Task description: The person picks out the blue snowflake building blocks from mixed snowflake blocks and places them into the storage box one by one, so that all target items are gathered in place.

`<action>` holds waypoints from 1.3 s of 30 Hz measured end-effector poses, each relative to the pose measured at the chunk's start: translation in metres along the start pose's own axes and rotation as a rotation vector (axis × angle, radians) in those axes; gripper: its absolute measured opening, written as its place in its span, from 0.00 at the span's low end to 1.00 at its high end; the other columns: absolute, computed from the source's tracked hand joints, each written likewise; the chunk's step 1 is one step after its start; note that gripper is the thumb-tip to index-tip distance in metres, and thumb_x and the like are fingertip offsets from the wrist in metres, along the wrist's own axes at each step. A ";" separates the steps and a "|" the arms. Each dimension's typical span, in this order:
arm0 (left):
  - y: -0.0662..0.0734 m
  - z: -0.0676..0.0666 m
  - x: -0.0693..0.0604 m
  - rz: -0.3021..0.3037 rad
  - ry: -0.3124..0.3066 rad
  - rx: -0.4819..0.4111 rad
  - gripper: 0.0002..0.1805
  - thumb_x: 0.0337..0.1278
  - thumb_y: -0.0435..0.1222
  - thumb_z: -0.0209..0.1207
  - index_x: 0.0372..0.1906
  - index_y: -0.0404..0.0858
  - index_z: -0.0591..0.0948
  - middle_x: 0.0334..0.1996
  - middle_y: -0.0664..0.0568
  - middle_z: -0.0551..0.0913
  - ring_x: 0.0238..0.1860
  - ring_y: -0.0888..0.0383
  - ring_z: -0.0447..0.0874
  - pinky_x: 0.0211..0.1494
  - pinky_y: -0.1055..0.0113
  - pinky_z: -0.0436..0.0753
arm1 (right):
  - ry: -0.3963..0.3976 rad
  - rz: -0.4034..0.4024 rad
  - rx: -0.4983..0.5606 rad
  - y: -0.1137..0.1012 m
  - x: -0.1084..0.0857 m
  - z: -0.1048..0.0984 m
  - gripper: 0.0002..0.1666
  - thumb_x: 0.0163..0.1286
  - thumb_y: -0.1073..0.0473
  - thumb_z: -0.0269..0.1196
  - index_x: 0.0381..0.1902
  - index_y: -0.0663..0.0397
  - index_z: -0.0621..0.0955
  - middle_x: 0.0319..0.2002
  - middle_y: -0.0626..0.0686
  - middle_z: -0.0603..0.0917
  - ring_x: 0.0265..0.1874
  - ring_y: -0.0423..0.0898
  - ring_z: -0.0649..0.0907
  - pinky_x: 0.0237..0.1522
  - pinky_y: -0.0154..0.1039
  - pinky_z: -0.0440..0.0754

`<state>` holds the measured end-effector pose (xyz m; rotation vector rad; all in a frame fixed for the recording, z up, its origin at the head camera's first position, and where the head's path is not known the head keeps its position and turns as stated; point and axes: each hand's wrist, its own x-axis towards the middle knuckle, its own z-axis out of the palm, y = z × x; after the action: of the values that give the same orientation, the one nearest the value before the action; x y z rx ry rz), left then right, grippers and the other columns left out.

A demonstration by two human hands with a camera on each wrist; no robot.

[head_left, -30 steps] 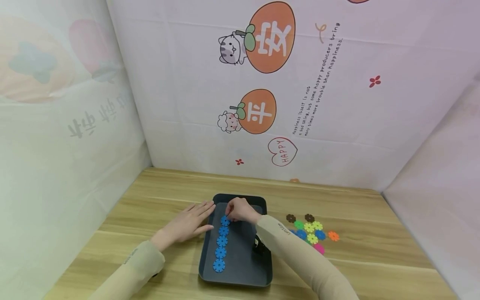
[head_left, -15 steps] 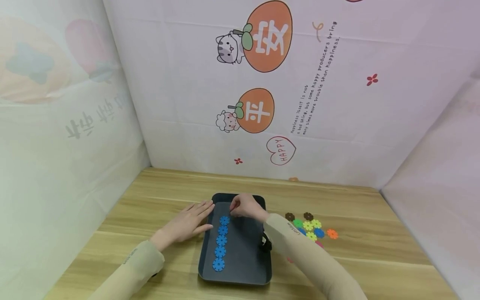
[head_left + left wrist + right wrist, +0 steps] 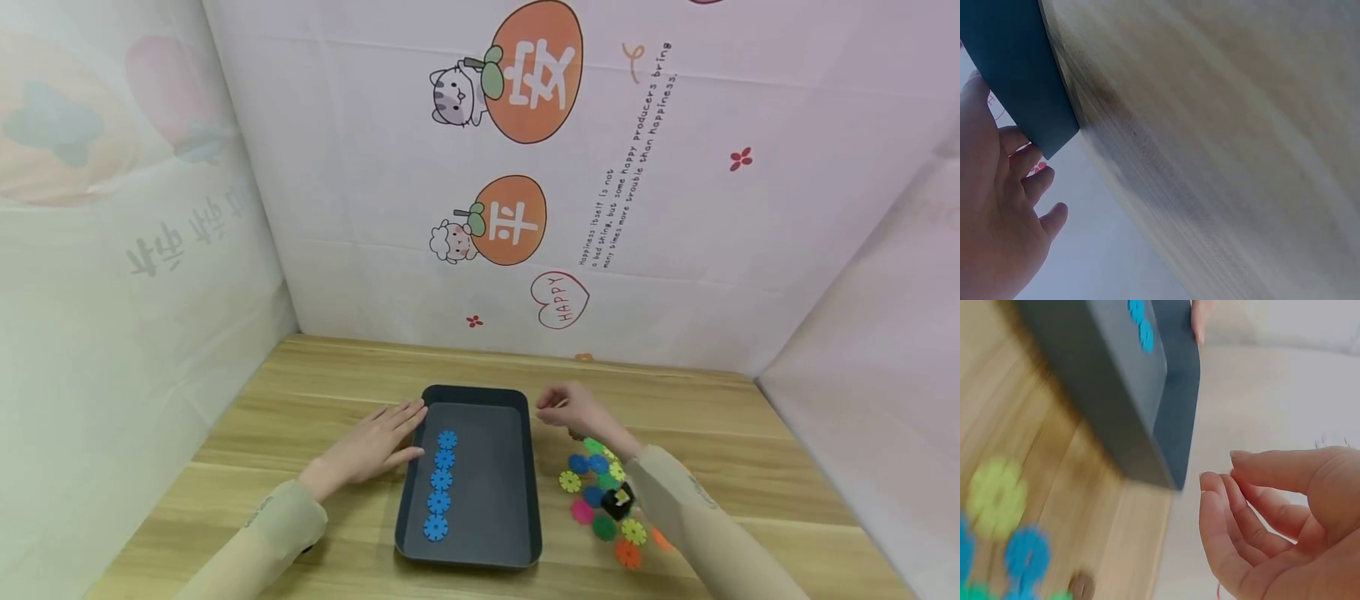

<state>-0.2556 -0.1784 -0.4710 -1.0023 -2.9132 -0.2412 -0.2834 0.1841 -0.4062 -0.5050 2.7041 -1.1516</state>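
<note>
Several blue snowflake discs (image 3: 441,479) lie in a column along the left side of the dark grey tray (image 3: 498,500). My left hand (image 3: 378,443) rests at the tray's upper left rim with its fingers straight; in the left wrist view the fingertips touch the tray's outer wall. Just right of the tray's upper right corner my right hand (image 3: 573,410) is in the air. Its fingers are loosely bent, and the right wrist view shows nothing between thumb and fingers. Below it lies a loose group of coloured snowflake discs, among them a yellow disc (image 3: 570,482) and a pink disc (image 3: 582,511).
The wooden table (image 3: 337,375) meets a printed white cloth wall (image 3: 390,208) at the back, with cloth also on both sides. An orange disc (image 3: 627,553) lies nearest the front. A black wrist camera (image 3: 618,502) and the right sleeve (image 3: 697,508) cover part of the disc group.
My right hand has lifted away from the top of the blue column and moved right, out past the tray's rim. My left hand has stayed at the tray's left side.
</note>
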 end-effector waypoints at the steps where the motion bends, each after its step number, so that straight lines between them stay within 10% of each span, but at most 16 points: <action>1: 0.000 0.000 0.000 0.001 0.000 -0.001 0.38 0.73 0.56 0.47 0.78 0.38 0.58 0.78 0.43 0.58 0.77 0.43 0.58 0.78 0.43 0.61 | 0.007 0.016 0.000 0.006 -0.005 -0.005 0.07 0.69 0.64 0.63 0.40 0.65 0.82 0.37 0.60 0.85 0.33 0.46 0.84 0.34 0.43 0.85; 16: -0.002 0.003 -0.001 0.001 0.008 -0.007 0.38 0.73 0.56 0.47 0.78 0.38 0.58 0.78 0.43 0.58 0.77 0.43 0.58 0.78 0.43 0.61 | 0.100 0.195 -0.113 0.085 -0.079 -0.047 0.11 0.65 0.63 0.65 0.40 0.67 0.81 0.35 0.58 0.84 0.32 0.45 0.80 0.29 0.40 0.82; 39: -0.002 0.003 0.000 0.002 0.008 -0.003 0.38 0.73 0.56 0.47 0.78 0.39 0.58 0.78 0.44 0.58 0.78 0.43 0.58 0.78 0.43 0.61 | 0.135 0.253 -0.215 0.126 -0.082 -0.042 0.16 0.54 0.61 0.74 0.36 0.65 0.83 0.30 0.53 0.83 0.29 0.44 0.77 0.30 0.34 0.76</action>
<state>-0.2570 -0.1791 -0.4742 -1.0021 -2.9050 -0.2489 -0.2494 0.3239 -0.4672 -0.1070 2.9184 -0.8639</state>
